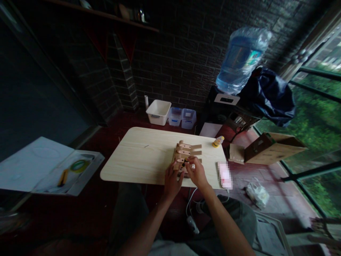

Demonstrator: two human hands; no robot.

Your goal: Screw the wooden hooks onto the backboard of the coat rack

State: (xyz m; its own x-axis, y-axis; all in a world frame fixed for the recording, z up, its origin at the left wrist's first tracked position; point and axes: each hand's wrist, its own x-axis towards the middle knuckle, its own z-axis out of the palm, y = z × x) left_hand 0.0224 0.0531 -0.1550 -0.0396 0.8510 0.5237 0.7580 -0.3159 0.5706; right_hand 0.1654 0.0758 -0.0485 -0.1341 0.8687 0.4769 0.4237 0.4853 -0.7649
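Observation:
A wooden assembly (pixel 182 151) with several parallel slats and rounded blocks lies near the front edge of the pale table. Around its near left corner, my left hand (pixel 172 181) is closed, thumb and fingers on the wood. My right hand (pixel 197 173) pinches a small black-and-yellow tool (pixel 185 161), which looks like a stubby screwdriver, over the near part of the assembly. The tool's tip and the spot beneath it are hidden by my fingers.
The light wood table (pixel 138 156) bears a small yellow-capped bottle (pixel 218 141) and a pink blurred item (pixel 225 175). An open white case (pixel 87 181) is at left. Behind are a white bin (pixel 159 112) and a water dispenser (pixel 226 99). A cable hangs below the front edge.

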